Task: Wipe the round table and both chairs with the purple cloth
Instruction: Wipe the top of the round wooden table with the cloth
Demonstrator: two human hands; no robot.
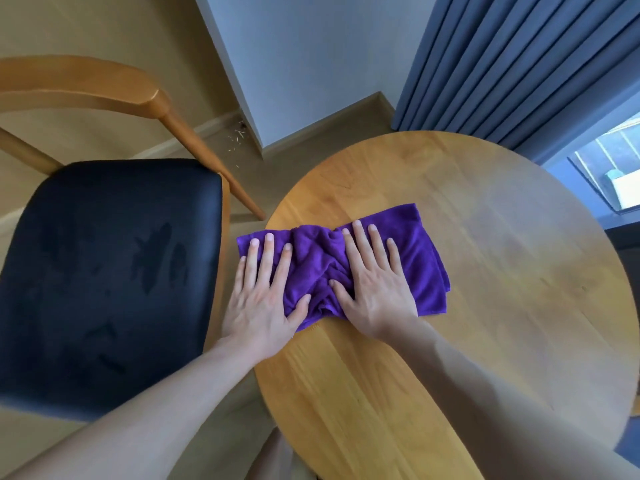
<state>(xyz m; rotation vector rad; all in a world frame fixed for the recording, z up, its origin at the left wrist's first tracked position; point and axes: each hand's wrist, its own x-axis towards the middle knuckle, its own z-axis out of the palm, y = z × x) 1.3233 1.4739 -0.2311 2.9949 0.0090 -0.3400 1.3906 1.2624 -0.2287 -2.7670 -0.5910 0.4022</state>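
Observation:
The purple cloth (422, 251) lies bunched on the left part of the round wooden table (502, 271), reaching the table's left rim. My left hand (263, 292) presses flat on the cloth's left end with straight, spread fingers. My right hand (374, 282) presses flat on the cloth's middle, fingers spread too. Left of the table stands a wooden chair (104, 271) with a black padded seat and a curved wooden backrest. A second chair is not in view.
Blue curtains (519, 64) hang behind the table at the upper right, with a window (616, 174) beside them. A white wall corner (294, 64) and beige floor (214, 140) with small debris lie beyond the chair.

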